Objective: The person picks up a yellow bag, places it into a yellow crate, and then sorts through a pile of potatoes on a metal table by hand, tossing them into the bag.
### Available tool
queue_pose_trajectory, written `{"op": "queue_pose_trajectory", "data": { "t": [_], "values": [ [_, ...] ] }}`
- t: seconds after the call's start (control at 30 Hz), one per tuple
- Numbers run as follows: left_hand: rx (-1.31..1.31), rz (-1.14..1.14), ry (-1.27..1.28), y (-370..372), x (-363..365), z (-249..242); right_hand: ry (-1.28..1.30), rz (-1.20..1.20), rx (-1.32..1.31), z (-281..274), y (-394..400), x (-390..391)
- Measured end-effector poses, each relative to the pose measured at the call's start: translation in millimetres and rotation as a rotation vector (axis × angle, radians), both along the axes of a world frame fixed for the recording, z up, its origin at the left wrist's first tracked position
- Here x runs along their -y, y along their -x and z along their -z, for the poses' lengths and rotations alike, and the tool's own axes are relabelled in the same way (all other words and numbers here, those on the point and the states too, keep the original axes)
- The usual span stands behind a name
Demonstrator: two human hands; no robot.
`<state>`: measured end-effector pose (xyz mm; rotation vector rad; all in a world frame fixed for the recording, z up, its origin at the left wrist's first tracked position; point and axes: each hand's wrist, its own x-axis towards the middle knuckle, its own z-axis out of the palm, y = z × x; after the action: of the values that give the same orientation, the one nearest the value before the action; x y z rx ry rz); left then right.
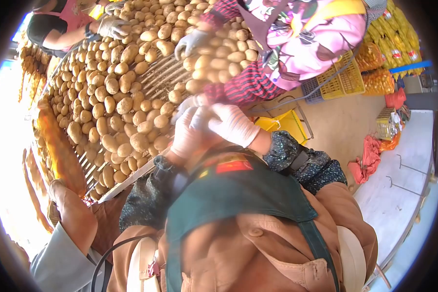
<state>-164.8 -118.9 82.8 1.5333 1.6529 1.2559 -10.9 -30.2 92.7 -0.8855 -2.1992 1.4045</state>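
My left hand [184,138], in a whitish knit glove, is raised in front of my apron [238,190] at the near edge of the sorting table. My right hand [234,125], gloved alike, meets it, and the fingers of both come together, touching. Motion smears the fingertips. The right fingers look curled in, but anything between them is hidden. Potatoes [124,104] lie spread over the slatted table [163,75] just beyond my hands. A co-worker's gloved hand [192,101] is right behind my left hand.
Across from me, a co-worker in a floral apron [306,39] has another gloved hand [192,43] over the potatoes. A further gloved hand [113,27] is at upper left. At right are a yellow crate [348,78], a yellow container [284,124], red net bags [366,158] and filled sacks.
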Motion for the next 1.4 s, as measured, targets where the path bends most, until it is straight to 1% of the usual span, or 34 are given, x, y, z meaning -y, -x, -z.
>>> {"op": "queue_pose_trajectory", "data": {
  "t": [0.07,0.13,0.17,0.2,0.27,0.33,0.37,0.47,0.57,0.6,0.63,0.7,0.77,0.87,0.9,0.97,1.03,1.07,1.1,1.17,1.27,1.33,1.37,1.4],
  "values": [
    [0.074,0.007,0.051,14,5,9,-0.031,-0.016,-0.013,-6,14,1],
    [0.067,0.055,-0.017,24,6,3,-0.085,-0.002,-0.067,8,26,3],
    [0.437,-0.011,0.188,24,9,-2,-0.113,0.005,-0.093,16,30,4],
    [0.819,-0.165,0.349,23,11,-12,-0.097,-0.006,-0.050,21,32,1],
    [0.830,-0.222,0.382,25,12,-17,-0.075,-0.025,0.031,31,36,-6],
    [0.883,-0.294,0.399,30,11,-21,-0.039,-0.041,-0.146,31,43,-5],
    [0.866,-0.276,0.414,35,11,-22,-0.020,-0.046,-0.233,29,44,-5],
    [0.785,-0.209,0.448,50,13,-25,0.038,-0.040,-0.202,21,43,-4],
    [0.733,-0.212,0.385,50,13,-1,-0.039,-0.060,-0.142,25,46,-8],
    [0.666,-0.201,0.367,51,12,4,-0.043,-0.085,-0.123,26,46,-10],
    [0.598,-0.190,0.348,53,12,9,-0.048,-0.109,-0.103,27,45,-13],
    [0.568,-0.173,0.364,52,12,8,-0.071,-0.138,-0.040,24,44,-14],
    [0.638,-0.157,0.428,50,11,-4,-0.115,-0.143,0.044,15,43,-13],
    [0.774,-0.139,0.417,49,12,8,-0.159,-0.016,-0.013,24,42,-11],
    [0.827,-0.138,0.426,47,12,8,-0.130,-0.015,-0.002,31,40,-11],
    [0.983,-0.181,0.489,36,9,-23,-0.071,-0.024,0.015,42,38,-10],
    [1.191,-0.287,0.574,26,3,-62,-0.213,-0.086,-0.066,37,36,-8],
    [1.251,-0.321,0.598,25,3,-65,-0.284,-0.117,-0.107,35,33,-7],
    [1.311,-0.358,0.622,25,3,-68,-0.406,-0.130,-0.067,37,29,-7],
    [1.343,-0.337,0.615,30,8,-50,-0.647,-0.154,0.015,44,17,-8],
    [1.466,-0.204,0.578,31,16,-33,0.045,-0.141,0.249,2,7,-1],
    [1.401,-0.079,0.538,28,21,-5,0.389,-0.092,0.040,19,1,9],
    [1.365,-0.023,0.514,28,24,6,0.485,-0.112,-0.018,27,-1,9],
    [1.236,0.049,0.536,27,24,-3,0.583,-0.131,-0.073,35,-3,10]
  ]
}}
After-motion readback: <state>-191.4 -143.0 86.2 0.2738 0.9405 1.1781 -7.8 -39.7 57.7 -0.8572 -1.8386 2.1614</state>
